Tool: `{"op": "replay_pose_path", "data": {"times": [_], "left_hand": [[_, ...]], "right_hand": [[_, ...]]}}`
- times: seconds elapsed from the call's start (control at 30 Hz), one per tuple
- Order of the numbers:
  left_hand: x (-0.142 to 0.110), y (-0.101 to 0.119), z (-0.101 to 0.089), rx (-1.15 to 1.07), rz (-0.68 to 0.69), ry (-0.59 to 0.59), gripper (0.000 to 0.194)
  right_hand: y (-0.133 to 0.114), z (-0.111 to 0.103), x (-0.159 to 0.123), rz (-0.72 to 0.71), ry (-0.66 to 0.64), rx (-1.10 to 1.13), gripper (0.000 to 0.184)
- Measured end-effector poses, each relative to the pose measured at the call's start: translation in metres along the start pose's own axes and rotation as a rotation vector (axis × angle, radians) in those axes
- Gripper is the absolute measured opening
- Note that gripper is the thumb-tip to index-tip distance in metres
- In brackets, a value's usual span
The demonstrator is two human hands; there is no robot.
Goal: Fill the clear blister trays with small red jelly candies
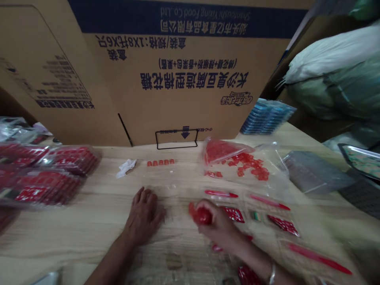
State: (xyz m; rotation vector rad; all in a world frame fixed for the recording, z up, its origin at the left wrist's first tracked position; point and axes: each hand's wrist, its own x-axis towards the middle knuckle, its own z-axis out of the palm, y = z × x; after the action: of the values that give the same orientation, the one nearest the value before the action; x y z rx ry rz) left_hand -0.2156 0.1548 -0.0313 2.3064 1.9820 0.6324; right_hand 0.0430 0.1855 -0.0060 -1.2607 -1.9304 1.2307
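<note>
My left hand rests palm down on the wooden table, fingers stretched out over the edge of a clear plastic tray. My right hand is closed around a small round red piece, held just above the tray. Beside and behind that hand lie clear blister packs holding red pens and red printed cards. A short row of small red pieces sits in a tray further back.
A large cardboard box stands along the back of the table. Stacks of filled red packs lie at the left. An open plastic bag of loose red pieces lies at centre right, empty clear trays and blue packs beyond.
</note>
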Motion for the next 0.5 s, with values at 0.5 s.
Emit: {"op": "replay_pose_path", "data": {"times": [0.5], "left_hand": [[-0.012,0.035,-0.023,-0.327,0.085,-0.184,0.023]], "right_hand": [[-0.018,-0.009,0.004,-0.235,-0.105,-0.503,0.017]]}}
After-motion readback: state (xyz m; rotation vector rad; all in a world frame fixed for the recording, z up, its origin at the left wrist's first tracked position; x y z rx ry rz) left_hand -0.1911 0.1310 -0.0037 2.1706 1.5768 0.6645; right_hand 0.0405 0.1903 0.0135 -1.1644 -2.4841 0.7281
